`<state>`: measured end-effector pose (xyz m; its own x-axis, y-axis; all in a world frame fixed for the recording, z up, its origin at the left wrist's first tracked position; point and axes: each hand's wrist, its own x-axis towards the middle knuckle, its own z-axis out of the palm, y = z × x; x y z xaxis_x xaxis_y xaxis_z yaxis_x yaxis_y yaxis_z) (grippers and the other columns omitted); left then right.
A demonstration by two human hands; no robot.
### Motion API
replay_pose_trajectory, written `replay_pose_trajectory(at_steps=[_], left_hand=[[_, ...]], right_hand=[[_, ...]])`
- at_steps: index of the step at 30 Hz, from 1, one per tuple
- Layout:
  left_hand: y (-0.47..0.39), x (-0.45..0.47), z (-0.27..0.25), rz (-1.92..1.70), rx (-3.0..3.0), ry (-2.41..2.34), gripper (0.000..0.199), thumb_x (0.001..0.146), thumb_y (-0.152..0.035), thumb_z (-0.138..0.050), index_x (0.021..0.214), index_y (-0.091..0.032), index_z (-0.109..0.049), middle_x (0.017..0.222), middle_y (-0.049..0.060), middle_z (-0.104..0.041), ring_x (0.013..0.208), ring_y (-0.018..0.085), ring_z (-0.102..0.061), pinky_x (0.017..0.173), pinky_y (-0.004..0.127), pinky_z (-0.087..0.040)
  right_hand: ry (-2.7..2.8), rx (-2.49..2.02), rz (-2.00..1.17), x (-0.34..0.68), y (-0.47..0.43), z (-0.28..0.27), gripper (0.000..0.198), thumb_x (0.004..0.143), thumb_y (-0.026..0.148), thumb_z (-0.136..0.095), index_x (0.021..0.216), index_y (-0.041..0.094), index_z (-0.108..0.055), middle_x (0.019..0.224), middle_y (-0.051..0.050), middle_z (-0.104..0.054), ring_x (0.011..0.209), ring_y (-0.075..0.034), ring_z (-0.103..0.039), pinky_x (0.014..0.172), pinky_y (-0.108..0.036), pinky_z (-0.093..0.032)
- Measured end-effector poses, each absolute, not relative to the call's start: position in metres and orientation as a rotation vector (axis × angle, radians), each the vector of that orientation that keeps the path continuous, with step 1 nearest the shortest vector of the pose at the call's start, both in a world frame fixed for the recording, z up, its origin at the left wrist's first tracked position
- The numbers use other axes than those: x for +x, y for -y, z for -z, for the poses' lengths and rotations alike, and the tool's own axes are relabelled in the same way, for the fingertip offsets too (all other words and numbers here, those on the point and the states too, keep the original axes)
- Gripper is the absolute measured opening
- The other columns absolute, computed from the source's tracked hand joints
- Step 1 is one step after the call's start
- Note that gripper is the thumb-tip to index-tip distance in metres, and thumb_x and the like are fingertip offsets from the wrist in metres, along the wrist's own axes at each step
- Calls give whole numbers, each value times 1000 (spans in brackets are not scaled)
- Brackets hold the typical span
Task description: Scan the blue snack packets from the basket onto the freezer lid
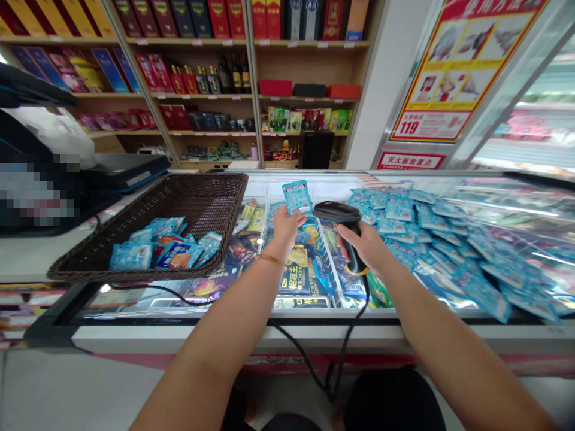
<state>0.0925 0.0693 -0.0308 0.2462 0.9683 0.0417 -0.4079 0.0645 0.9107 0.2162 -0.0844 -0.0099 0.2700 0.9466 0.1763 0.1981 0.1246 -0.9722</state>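
Observation:
Between its thumb and fingers my left hand (287, 227) grips the lower edge of a light blue snack packet (297, 196), its printed back turned towards me. My right hand (359, 242) is wrapped round the handle of a black barcode scanner (336, 212), whose head points left at the packet, a short gap apart. A cable runs down from the scanner's handle. To the right, many more blue packets (399, 208) lie heaped on the freezer's glass top. On the left a dark brown wicker basket (197, 191) holds several blue packets (130, 256) and a darker blue one.
Under the glass, the chest freezer (287, 338) shows wire dividers and frozen packs (294, 272). The scanner's cable (294, 341) hangs over its front edge. A black checkout machine (40, 161) stands at the left. Shelves (188, 42) with boxes and bottles line the back wall.

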Motion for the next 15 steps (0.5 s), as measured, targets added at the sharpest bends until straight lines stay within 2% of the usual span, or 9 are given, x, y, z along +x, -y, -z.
replay_pose_trajectory(at_steps=[5,8,11,15], left_hand=[[-71,94,36,-1190,1027,-694,24,73,-18,-77,83,-18,-55,80,2,-67,82,17,-71,95,42,-54],[-71,94,40,-1174,1039,-701,22,75,-18,-76,87,-18,-57,81,2,-66,81,16,-71,95,43,-54],[-69,94,40,-1136,1011,-760,16,78,-13,-70,89,-18,-59,80,1,-67,81,15,-72,95,40,-55],[-66,103,28,-1064,950,-867,15,77,-7,-67,84,-18,-60,75,1,-67,77,14,-71,88,33,-57]], right_hand=[[1221,-1356,-775,219,83,13,41,85,59,-66,78,21,-53,54,2,-57,40,-12,-51,41,-27,-43],[1204,-1348,-773,219,80,15,40,85,58,-66,81,21,-53,58,3,-59,40,-12,-53,40,-26,-43],[1161,-1334,-780,225,77,13,41,82,59,-68,86,21,-52,62,3,-60,40,-12,-53,38,-26,-43],[1006,-1377,-741,249,76,-2,41,80,57,-71,78,22,-51,54,3,-57,37,-11,-50,35,-24,-42]])
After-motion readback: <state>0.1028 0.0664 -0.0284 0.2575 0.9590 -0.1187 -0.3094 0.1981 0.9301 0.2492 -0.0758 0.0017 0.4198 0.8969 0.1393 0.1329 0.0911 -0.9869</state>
